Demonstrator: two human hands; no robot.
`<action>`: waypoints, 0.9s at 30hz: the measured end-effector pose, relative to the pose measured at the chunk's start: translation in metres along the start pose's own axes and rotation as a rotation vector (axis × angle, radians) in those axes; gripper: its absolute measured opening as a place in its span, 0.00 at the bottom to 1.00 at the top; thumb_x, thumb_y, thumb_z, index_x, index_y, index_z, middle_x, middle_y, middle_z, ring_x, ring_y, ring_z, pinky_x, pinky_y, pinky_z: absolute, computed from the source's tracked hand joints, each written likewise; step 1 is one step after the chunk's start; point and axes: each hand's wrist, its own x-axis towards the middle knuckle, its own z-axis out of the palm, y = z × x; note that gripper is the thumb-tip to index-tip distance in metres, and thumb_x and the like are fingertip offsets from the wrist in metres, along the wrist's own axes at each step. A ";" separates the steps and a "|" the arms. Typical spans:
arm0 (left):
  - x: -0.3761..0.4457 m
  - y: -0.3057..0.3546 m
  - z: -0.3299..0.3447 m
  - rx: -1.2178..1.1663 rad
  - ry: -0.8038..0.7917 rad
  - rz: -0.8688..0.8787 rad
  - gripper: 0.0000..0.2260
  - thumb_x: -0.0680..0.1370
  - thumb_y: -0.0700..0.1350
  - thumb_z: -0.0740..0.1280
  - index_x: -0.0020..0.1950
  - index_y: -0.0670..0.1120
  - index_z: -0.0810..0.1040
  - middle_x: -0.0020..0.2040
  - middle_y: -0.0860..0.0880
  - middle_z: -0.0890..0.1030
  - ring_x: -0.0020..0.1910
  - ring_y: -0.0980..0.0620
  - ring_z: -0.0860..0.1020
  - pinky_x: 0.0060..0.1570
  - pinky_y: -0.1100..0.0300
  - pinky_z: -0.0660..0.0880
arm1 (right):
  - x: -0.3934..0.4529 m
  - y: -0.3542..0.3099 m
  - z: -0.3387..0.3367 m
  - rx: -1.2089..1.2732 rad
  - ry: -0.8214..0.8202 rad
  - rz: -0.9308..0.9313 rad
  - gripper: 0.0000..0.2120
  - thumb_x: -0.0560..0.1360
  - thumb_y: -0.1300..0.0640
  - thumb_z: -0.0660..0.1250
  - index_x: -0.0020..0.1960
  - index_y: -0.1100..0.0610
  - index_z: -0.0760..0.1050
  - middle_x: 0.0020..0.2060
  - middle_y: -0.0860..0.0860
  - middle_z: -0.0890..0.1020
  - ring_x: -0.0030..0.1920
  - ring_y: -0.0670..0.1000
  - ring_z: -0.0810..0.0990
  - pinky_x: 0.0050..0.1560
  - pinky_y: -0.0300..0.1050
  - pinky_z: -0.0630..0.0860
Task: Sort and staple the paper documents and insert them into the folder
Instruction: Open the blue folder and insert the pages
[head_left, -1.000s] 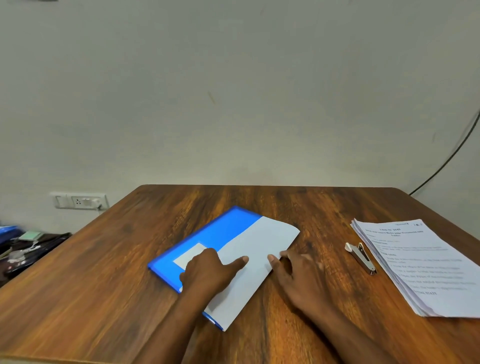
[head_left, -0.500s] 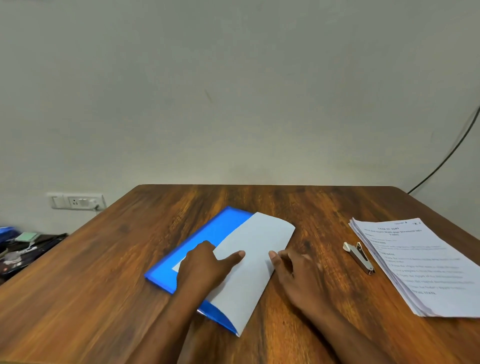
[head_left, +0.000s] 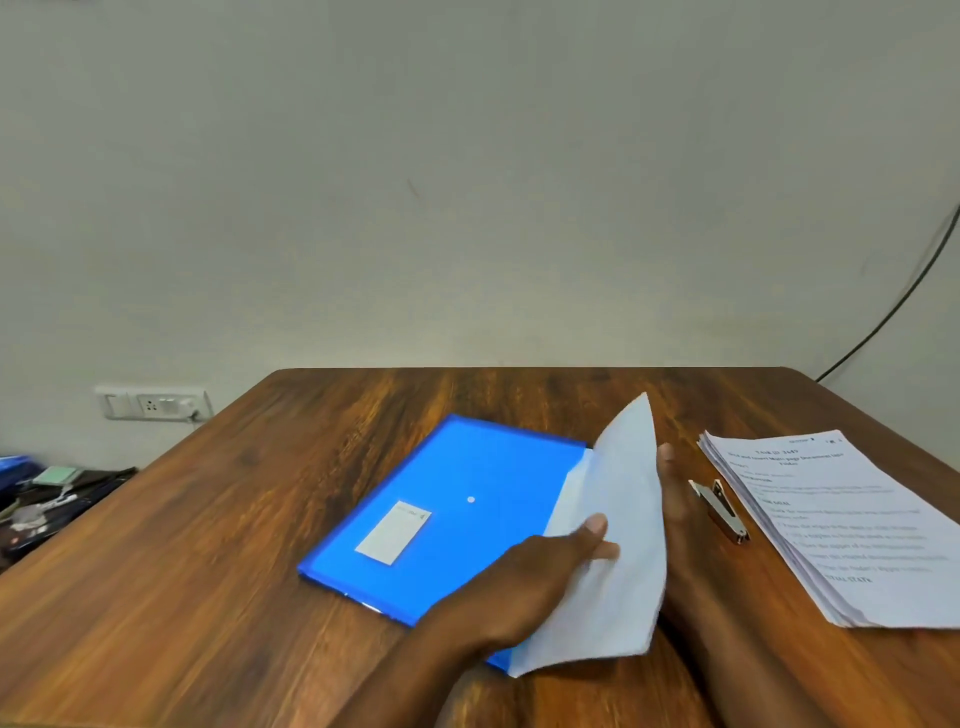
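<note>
On a wooden surface (head_left: 260, 597), a blue folder (head_left: 457, 493) lies flat, its pale flap (head_left: 618, 545) raised upright; its contents cannot be seen. The left hand (head_left: 540, 577) pinches the flap, thumb on its face. The right hand (head_left: 675, 499) is largely hidden behind it, its grip unclear. Just right lie a stapler (head_left: 722, 512) and stacked papers (head_left: 852, 525).

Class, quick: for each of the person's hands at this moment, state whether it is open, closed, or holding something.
Left hand: holds the white flap of the blue folder, thumb on top.
Right hand: mostly hidden behind the flap; cannot be told.
</note>
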 end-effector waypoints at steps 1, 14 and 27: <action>-0.002 0.000 0.004 0.065 0.009 -0.010 0.35 0.70 0.82 0.54 0.69 0.65 0.79 0.74 0.63 0.72 0.70 0.57 0.72 0.72 0.57 0.61 | 0.004 -0.002 -0.006 0.002 -0.012 0.030 0.27 0.84 0.34 0.53 0.75 0.48 0.71 0.74 0.52 0.74 0.73 0.51 0.73 0.72 0.36 0.66; 0.012 -0.040 0.031 0.824 0.114 -0.074 0.43 0.76 0.78 0.50 0.85 0.58 0.44 0.86 0.56 0.41 0.84 0.54 0.38 0.79 0.35 0.33 | 0.013 -0.004 -0.040 -0.149 0.043 0.001 0.36 0.72 0.60 0.80 0.76 0.49 0.71 0.72 0.49 0.77 0.67 0.56 0.80 0.59 0.47 0.77; 0.050 -0.015 0.057 0.916 0.284 -0.157 0.49 0.72 0.81 0.44 0.85 0.51 0.50 0.86 0.45 0.50 0.84 0.41 0.49 0.77 0.33 0.47 | 0.003 -0.006 -0.022 -1.072 -0.420 -0.208 0.32 0.80 0.29 0.54 0.80 0.42 0.64 0.83 0.44 0.59 0.83 0.48 0.54 0.82 0.52 0.43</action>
